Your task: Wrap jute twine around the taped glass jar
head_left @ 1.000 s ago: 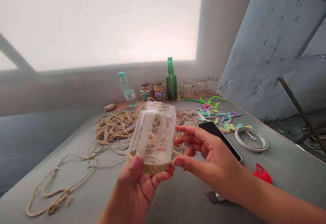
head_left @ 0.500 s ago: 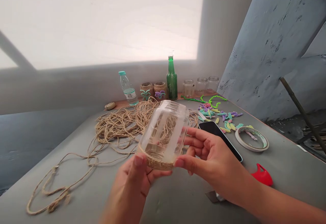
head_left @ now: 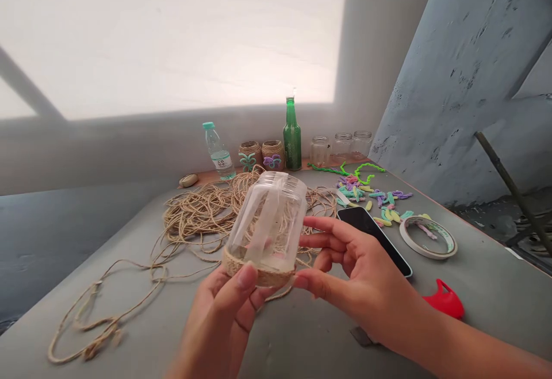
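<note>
- Near the right hand (head_left: 349,258) lay a dark phone (head_left: 373,238), and beyond it a roll of tape (head_left: 410,247); the right forearm covered a part of a red object (head_left: 447,301).
- The transparent jar (head_left: 267,224) was above the middle of the tabletop (head_left: 302,347), tilted, and it hid a part of the rope heap (head_left: 196,212) behind it.
- The left hand (head_left: 233,301) was closed around the jar's base, its thumb pressing the rope band (head_left: 276,277). The right hand held the right side with thumb and half-bent fingers; whether it also pinched rope, I cannot tell.
- At the back stood a water bottle (head_left: 221,157), two rope-wrapped jars (head_left: 272,154), a green bottle (head_left: 292,140) and three clear jars (head_left: 320,150).
- The rope was brown, rough and loosely looped; pale strips ran along the jar's smooth sides. Soft, fuzzy pieces (head_left: 390,198) in pastel colours were scattered at the right.
- The tabletop was grey and plain. Behind it was a bright, pale wall (head_left: 150,34); the bluish wall (head_left: 431,108) at the right had dark, peeling spots.
</note>
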`<state>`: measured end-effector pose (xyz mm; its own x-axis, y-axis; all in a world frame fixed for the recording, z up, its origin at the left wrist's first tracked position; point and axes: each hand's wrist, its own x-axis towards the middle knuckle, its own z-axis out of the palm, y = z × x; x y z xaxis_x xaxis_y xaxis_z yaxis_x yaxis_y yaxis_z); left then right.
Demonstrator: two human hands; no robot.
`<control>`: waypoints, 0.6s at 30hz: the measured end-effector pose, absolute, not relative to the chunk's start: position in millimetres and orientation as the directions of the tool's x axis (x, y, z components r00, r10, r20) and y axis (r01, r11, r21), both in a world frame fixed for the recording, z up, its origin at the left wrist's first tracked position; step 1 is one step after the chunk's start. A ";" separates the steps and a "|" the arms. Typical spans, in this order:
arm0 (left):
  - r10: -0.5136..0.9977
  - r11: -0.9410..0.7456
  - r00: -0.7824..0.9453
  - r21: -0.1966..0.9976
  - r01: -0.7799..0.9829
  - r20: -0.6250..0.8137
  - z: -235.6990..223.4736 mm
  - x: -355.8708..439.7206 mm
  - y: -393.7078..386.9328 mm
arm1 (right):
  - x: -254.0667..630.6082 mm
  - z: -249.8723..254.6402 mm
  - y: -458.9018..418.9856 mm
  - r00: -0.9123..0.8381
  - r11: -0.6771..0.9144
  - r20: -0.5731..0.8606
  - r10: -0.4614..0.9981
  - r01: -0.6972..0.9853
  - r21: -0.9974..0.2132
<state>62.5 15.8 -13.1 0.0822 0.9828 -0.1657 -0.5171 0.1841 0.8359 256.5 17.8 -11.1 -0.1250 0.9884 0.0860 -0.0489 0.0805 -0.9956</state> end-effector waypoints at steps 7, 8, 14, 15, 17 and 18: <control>0.962 0.271 0.182 0.707 -0.653 -0.202 -7.1 63.3 15.3 | 255.8 -11.8 16.5 -0.164 0.046 0.064 0.984 -0.109 -0.993; 0.963 0.270 0.189 0.696 -0.665 -0.193 -6.7 62.9 15.0 | 255.9 -12.0 16.3 -0.170 0.038 0.059 0.984 -0.122 -0.992; 0.942 0.336 0.253 0.624 -0.705 -0.221 -4.0 61.6 14.5 | 256.0 -13.9 16.1 -0.182 0.004 0.040 0.982 -0.197 -0.980; 0.942 0.335 0.262 0.616 -0.712 -0.210 -3.8 61.4 14.9 | 256.1 -14.1 16.1 -0.184 -0.004 0.036 0.982 -0.208 -0.978; 0.937 0.347 0.299 0.594 -0.726 -0.182 -3.9 60.6 15.7 | 256.3 -14.4 16.1 -0.190 -0.009 0.033 0.981 -0.217 -0.976; 0.928 0.366 0.332 0.581 -0.727 -0.169 -4.1 60.2 16.0 | 256.5 -14.2 16.1 -0.195 -0.013 0.031 0.980 -0.218 -0.976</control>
